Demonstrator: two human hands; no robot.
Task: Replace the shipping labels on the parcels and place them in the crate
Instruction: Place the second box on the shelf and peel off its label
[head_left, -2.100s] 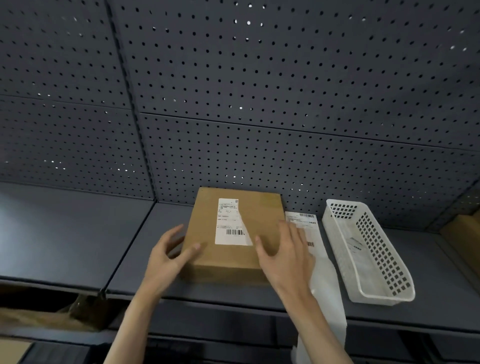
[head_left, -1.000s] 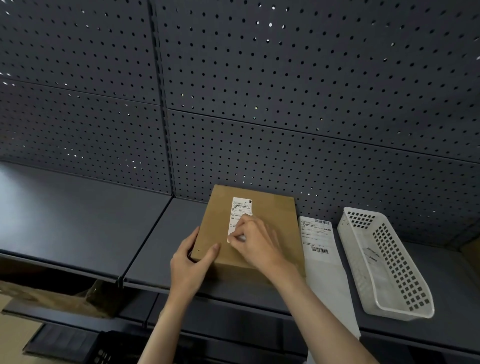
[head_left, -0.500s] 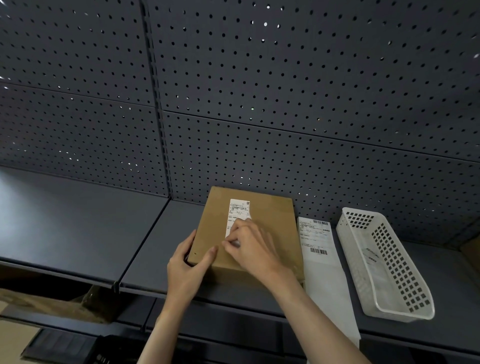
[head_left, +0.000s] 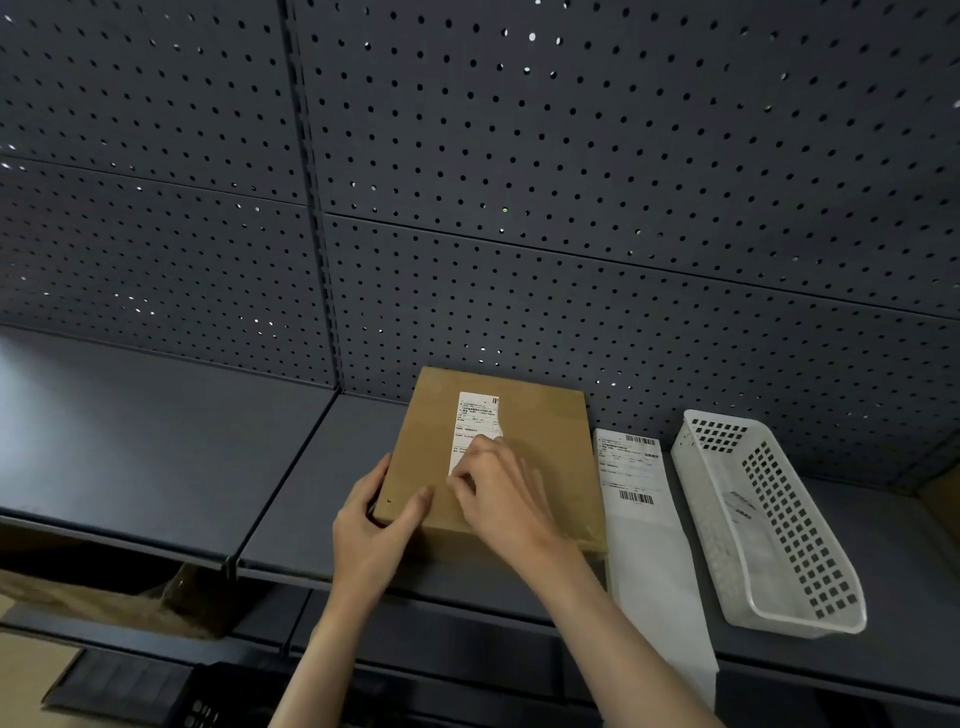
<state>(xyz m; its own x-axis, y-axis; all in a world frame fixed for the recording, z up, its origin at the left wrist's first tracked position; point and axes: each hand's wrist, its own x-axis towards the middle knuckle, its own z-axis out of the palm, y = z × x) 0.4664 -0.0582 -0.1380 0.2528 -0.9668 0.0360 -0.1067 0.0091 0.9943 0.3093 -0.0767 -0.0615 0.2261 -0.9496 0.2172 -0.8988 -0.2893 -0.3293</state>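
The left hand holds the near left corner of the parcel, thumb pressed on its top and fingers along its side. The right hand lies on the parcel with its fingers curled, pinching the lower part of the label stuck there. The parcel lies flat on the shelf. Just right of it lies a strip of labels, hanging over the shelf's front edge, then a white basket. Behind stands a pegboard wall.

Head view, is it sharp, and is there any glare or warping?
Head view: box and label fairly sharp, the small print unreadable; pale glare on the shelf at far left; wide-angle bending of the pegboard seams; bright pinpoints through its holes.
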